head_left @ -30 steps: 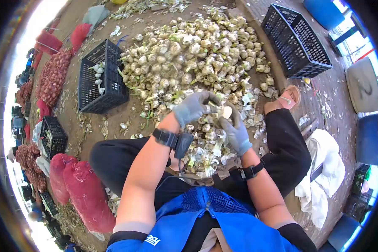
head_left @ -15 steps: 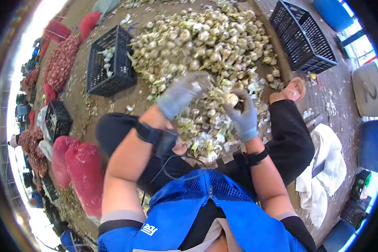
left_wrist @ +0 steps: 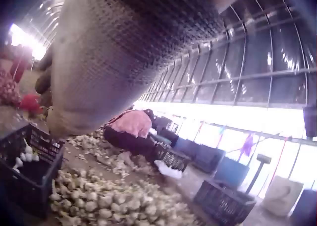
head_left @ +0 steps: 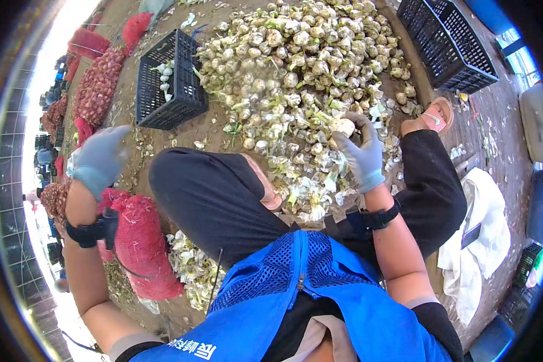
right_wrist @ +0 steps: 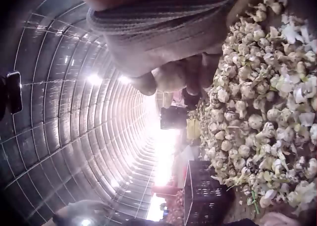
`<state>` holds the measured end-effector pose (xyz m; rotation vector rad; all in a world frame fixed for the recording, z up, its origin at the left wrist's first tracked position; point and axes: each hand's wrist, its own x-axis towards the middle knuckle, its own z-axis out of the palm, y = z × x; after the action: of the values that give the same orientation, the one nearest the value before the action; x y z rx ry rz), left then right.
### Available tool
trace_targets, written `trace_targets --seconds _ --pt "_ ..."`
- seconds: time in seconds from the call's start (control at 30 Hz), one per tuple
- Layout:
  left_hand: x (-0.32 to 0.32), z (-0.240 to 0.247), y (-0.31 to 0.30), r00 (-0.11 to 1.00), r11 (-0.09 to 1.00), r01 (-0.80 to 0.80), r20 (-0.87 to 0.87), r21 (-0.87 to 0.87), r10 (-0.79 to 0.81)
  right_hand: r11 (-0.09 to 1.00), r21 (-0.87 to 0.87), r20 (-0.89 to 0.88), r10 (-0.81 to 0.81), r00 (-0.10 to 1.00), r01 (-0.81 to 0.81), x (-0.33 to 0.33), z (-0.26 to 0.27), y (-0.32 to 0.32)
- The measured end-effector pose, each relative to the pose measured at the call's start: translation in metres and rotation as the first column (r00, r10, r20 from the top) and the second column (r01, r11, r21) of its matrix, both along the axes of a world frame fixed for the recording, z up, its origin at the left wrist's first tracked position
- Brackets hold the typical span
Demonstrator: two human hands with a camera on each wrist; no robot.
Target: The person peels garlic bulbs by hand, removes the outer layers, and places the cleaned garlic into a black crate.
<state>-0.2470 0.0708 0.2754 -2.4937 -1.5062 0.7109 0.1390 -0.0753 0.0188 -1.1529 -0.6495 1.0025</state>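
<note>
In the head view my gloved right hand point(head_left: 364, 154) pinches a pale garlic bulb point(head_left: 344, 127) between thumb and fingers, over the near edge of a large garlic heap point(head_left: 295, 66). My gloved left hand point(head_left: 102, 158) is raised far out to the left, blurred, above a red mesh sack point(head_left: 142, 247). Nothing shows in its fingers. The back of that glove point(left_wrist: 109, 62) fills the top of the left wrist view, with the fingers partly hidden behind it. Loose skins and leaves point(head_left: 311, 196) lie between the legs.
A black crate point(head_left: 170, 81) with a few cleaned white bulbs point(head_left: 165, 78) stands left of the heap. Another black crate point(head_left: 446, 45) is at the back right. White cloth point(head_left: 476, 241) lies by the right knee. In the left wrist view another person point(left_wrist: 131, 129) bends beyond the heap.
My left hand has left the bulb and swung far to the left. The right hand keeps the garlic bulb over the heap's near edge. The head view has shifted.
</note>
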Motion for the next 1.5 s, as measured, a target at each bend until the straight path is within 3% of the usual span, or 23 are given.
trace_targets --seconds 0.07,0.13,0.17,0.23,0.27,0.33,0.37,0.4,0.43,0.47,0.5,0.6,0.7,0.77,0.83,0.9,0.93,1.07,1.23,1.27,1.37,1.43,1.5 --pt "0.053 -0.022 -0.018 0.948 0.979 0.142 0.303 -0.143 -0.094 1.000 0.009 0.091 0.000 0.996 -0.001 -0.002 -0.004 0.000" --pt "0.086 -0.066 -0.024 0.744 0.891 0.342 0.665 -0.298 -0.064 1.000 -0.004 0.075 0.004 0.997 -0.004 -0.003 -0.004 0.000" --pt "0.110 -0.082 -0.028 0.637 0.802 0.375 0.758 -0.465 0.142 1.000 0.003 0.082 0.002 0.997 -0.002 -0.003 -0.006 0.001" --pt "0.163 -0.108 -0.037 0.543 0.789 0.367 0.802 -0.493 0.248 1.000 -0.014 0.047 0.029 0.998 -0.028 -0.003 -0.009 -0.001" --pt "0.182 -0.134 -0.033 0.473 0.802 0.359 0.834 -0.477 0.285 0.999 -0.011 -0.084 0.042 0.996 -0.043 -0.004 -0.005 -0.002" --pt "0.217 -0.181 -0.029 0.068 0.653 0.342 0.711 -0.676 0.700 0.999 0.003 -0.003 0.034 0.999 -0.034 -0.002 -0.001 -0.003" --pt "0.232 -0.193 -0.026 -0.121 0.557 0.338 0.552 -0.758 0.825 0.999 0.017 0.079 0.027 0.997 -0.028 0.002 0.002 -0.003" --pt "0.239 -0.211 -0.019 -0.252 0.419 0.427 0.339 -0.801 0.906 1.000 0.017 -0.105 0.016 0.994 -0.014 0.002 0.007 -0.005" --pt "0.245 -0.230 -0.014 -0.347 0.279 0.527 0.096 -0.803 0.933 1.000 0.018 -0.049 0.001 0.999 0.000 0.006 -0.004 -0.004" --pt "0.250 -0.238 -0.015 -0.291 0.164 0.740 -0.090 -0.652 0.953 1.000 0.017 -0.123 0.003 0.992 0.000 0.008 -0.002 -0.004" --pt "0.255 -0.248 -0.019 -0.258 0.134 0.750 -0.100 -0.648 0.961 1.000 0.018 -0.198 0.004 0.980 0.000 0.009 0.001 -0.005" --pt "0.264 -0.251 -0.040 -0.188 0.083 0.796 -0.115 -0.600 0.975 0.999 0.016 -0.159 -0.033 0.987 0.036 0.010 -0.002 -0.001" --pt "0.262 -0.245 -0.059 -0.305 0.320 0.719 0.134 -0.617 0.943 1.000 0.013 -0.111 0.020 0.994 -0.019 0.012 -0.006 -0.001" --pt "0.257 -0.239 -0.061 -0.330 0.314 0.700 0.100 -0.641 0.939 1.000 0.004 0.111 0.021 0.994 -0.022 0.006 -0.022 -0.001" --pt "0.252 -0.242 -0.062 -0.356 0.311 0.681 0.071 -0.663 0.932 1.000 0.018 0.164 -0.001 0.986 -0.002 0.001 -0.028 0.000" --pt "0.248 -0.259 -0.063 -0.317 0.424 0.529 0.292 -0.735 0.902 0.990 0.138 0.548 -0.057 0.835 -0.023 0.000 -0.025 0.001" --pt "0.250 -0.261 -0.062 -0.332 0.457 0.512 0.323 -0.727 0.886 0.995 0.095 0.641 -0.068 0.764 0.009 -0.002 -0.017 0.002" --pt "0.244 -0.263 -0.062 -0.367 0.426 0.567 0.247 -0.705 0.897 0.991 0.132 0.716 -0.093 0.692 -0.003 -0.004 -0.012 0.006" --pt "0.240 -0.278 -0.061 -0.345 0.486 0.491 0.351 -0.723 0.871 0.989 0.146 0.636 -0.089 0.766 -0.006 -0.004 -0.025 0.012" --pt "0.235 -0.272 -0.056 -0.058 0.779 0.307 0.806 -0.547 0.589 0.995 0.099 0.556 -0.045 0.830 -0.012 -0.004 -0.028 0.011" --pt "0.238 -0.268 -0.055 -0.096 0.778 0.295 0.793 -0.555 0.602 1.000 -0.001 0.205 0.030 0.978 -0.031 -0.010 -0.033 0.007" --pt "0.241 -0.261 -0.059 -0.135 0.785 0.281 0.787 -0.552 0.602 0.998 -0.055 0.249 0.045 0.968 -0.032 -0.006 -0.022 0.007" --pt "0.244 -0.265 -0.059 -0.321 0.628 0.444 0.541 -0.640 0.778 0.999 -0.041 0.199 0.039 0.979 -0.031 -0.007 -0.024 0.007"
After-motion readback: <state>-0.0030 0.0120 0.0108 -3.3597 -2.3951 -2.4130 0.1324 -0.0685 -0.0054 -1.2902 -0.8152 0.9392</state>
